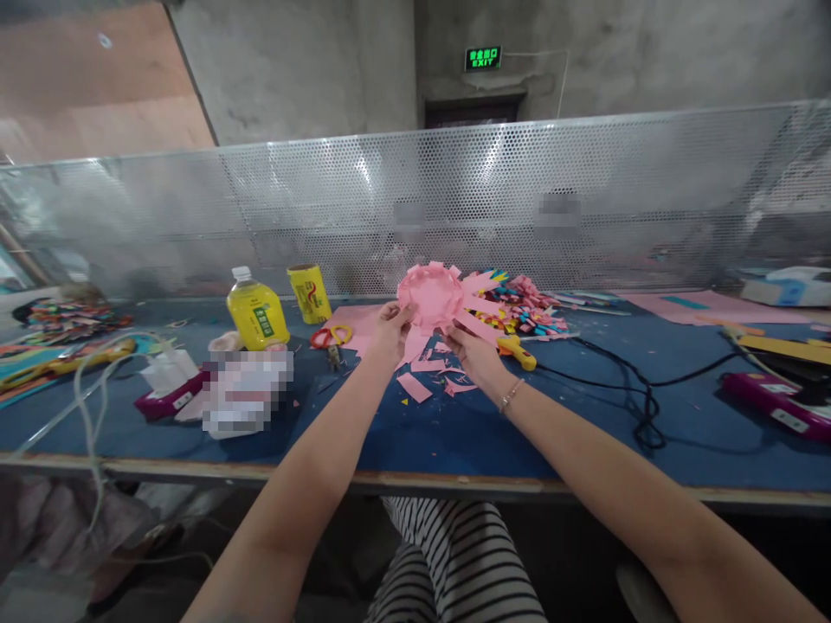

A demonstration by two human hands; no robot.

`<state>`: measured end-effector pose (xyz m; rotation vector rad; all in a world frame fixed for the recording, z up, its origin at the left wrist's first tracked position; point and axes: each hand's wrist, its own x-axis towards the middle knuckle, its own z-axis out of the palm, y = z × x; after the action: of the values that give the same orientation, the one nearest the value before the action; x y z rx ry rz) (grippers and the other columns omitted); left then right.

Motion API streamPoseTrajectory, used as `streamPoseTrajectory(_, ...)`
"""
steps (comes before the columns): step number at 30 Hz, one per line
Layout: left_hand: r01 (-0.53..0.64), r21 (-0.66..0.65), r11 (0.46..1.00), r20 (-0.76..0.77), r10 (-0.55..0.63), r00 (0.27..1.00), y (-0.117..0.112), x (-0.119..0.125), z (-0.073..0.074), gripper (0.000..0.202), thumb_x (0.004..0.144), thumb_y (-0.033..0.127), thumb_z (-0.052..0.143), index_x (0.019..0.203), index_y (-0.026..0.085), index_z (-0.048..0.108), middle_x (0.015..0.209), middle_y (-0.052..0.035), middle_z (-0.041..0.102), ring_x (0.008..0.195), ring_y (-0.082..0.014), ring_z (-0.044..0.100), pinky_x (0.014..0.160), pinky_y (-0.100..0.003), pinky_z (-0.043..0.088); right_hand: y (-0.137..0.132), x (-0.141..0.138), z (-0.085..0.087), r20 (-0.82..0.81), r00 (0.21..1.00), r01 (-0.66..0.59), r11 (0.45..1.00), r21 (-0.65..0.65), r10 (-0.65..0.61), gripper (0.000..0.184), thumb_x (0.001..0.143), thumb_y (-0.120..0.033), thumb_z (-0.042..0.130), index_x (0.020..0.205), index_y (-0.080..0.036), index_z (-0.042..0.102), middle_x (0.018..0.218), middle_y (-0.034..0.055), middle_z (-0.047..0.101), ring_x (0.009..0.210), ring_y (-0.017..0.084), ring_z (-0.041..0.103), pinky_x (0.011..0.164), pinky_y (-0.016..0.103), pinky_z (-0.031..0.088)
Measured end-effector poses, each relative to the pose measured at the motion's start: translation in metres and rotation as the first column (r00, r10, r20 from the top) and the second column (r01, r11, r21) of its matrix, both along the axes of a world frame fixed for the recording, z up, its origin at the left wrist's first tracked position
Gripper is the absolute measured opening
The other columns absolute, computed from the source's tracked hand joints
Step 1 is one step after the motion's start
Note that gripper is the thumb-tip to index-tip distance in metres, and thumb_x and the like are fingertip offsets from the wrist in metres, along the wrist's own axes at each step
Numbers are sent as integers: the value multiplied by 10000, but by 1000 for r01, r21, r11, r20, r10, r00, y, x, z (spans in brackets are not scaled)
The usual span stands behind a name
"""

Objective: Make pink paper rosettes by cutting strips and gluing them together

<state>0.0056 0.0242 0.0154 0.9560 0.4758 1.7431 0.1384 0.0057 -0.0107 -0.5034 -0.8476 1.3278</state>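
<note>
Both my hands hold up a round pink paper piece (434,296) with folded tabs round its rim, above the blue tabletop (467,441). My left hand (395,330) pinches its lower left edge, thumb on the front. My right hand (468,346) grips it at the lower right, where long pink paper strips (480,307) fan outward. Pink paper scraps (415,388) lie on the table beneath. Just right of my right hand rests a yellow glue gun (518,352) with a black cord. Scissors with red and yellow handles (332,336) lie left of my left hand.
A yellow liquid bottle (258,313) and a yellow can (310,294) stand at left. Purple power strips (170,394) sit on both sides. Colourful paper pieces (529,307) are piled behind the glue gun. A perforated metal screen (363,208) borders the back; a black cord (642,389) crosses the right.
</note>
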Motion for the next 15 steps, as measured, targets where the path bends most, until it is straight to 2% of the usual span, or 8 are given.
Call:
streamPoseTrajectory(6, 18, 14, 1000, -9, -18, 1000, 0, 2, -1, 274, 477, 151, 738, 574, 154, 482, 556, 74, 513, 532, -23, 498, 560, -162, 390, -6, -1, 5, 13, 1000, 27, 999, -39, -27, 239, 446, -190, 715, 624, -199, 556, 687, -19, 599, 792, 166, 596, 795, 300, 486)
streamPoseTrajectory(11, -11, 20, 1000, -21, 12, 1000, 1, 2, -2, 275, 471, 164, 740, 569, 155, 484, 535, 77, 491, 500, -19, 471, 525, -157, 371, -3, -1, 4, 91, 995, 31, 999, 28, -34, 241, 484, -237, 693, 673, -204, 548, 749, -6, 615, 849, 173, 585, 805, 308, 477)
streamPoseTrajectory(15, -16, 17, 1000, -23, 16, 1000, 1, 1, -1, 283, 458, 167, 746, 558, 155, 482, 523, 76, 488, 487, -19, 460, 499, -157, 353, 0, -1, 2, 99, 994, 30, 998, 50, -35, 273, 467, -213, 685, 700, -201, 542, 768, -11, 609, 832, 173, 592, 801, 323, 475)
